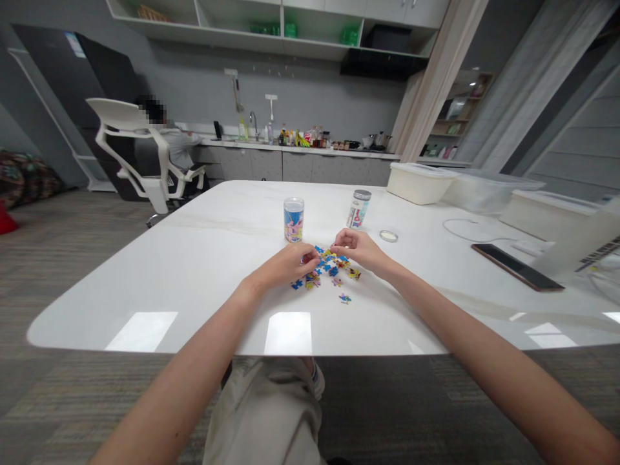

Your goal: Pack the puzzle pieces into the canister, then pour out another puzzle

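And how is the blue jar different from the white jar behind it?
The blue jar has a big blue and pink picture, but the white jar is mostly white with smaller patches of colour. The white jar wears a grey lid, while the blue jar looks see-through at its top. The blue jar stands closer to you; the white jar is farther back, to the right. Both stand on the white table.
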Demonstrator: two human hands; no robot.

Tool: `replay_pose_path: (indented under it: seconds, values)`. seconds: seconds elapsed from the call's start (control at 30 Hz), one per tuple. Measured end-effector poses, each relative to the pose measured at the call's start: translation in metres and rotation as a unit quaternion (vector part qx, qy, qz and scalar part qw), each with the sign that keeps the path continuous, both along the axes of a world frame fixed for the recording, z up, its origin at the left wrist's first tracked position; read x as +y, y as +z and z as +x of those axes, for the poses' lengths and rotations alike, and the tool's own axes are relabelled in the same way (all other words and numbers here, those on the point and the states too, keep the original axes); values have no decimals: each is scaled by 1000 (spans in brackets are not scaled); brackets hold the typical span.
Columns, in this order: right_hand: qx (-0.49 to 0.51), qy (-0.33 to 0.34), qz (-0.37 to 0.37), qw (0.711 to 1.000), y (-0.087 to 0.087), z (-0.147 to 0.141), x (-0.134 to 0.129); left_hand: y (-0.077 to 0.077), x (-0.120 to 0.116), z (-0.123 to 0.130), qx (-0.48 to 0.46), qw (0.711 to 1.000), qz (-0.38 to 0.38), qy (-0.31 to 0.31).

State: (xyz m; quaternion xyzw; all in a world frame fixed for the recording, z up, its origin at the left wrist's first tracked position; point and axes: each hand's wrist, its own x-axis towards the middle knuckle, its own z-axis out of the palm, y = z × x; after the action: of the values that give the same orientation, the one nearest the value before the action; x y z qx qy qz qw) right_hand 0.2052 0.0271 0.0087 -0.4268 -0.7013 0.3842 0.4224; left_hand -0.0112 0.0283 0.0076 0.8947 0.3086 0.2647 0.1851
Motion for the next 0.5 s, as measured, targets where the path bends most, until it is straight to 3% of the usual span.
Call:
replay_pose_path:
  seconds: [0.2,0.5]
  values:
    - [-27,77,9,997,1,-6,-7,-4,1,1,-5,1000,-8,-9]
    - [-34,69,14,997,-5,-6,-3,-8,5,1,-13,998,35,-42]
